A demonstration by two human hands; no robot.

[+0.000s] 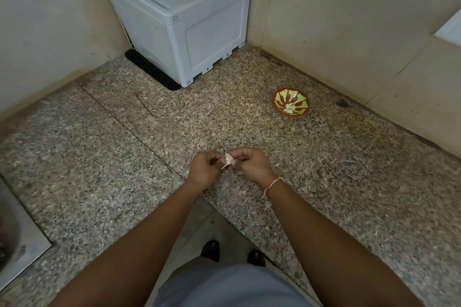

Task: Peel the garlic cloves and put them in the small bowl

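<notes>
Centrally, a person's left hand (pixel 203 167) and right hand (pixel 249 164) are meeting just above a speckled granite surface (pixel 99 157), both pinching one garlic clove (pixel 228 158) between curled fingertips, each grip pressing on its papery skin. Well apart, toward the far right, a small bowl (pixel 290 101) with a red and yellow-green pattern is sitting on the surface, holding a few pale peeled cloves (pixel 289 108). At the back, a white box-shaped appliance (pixel 179 15) is standing in the tiled corner.
</notes>
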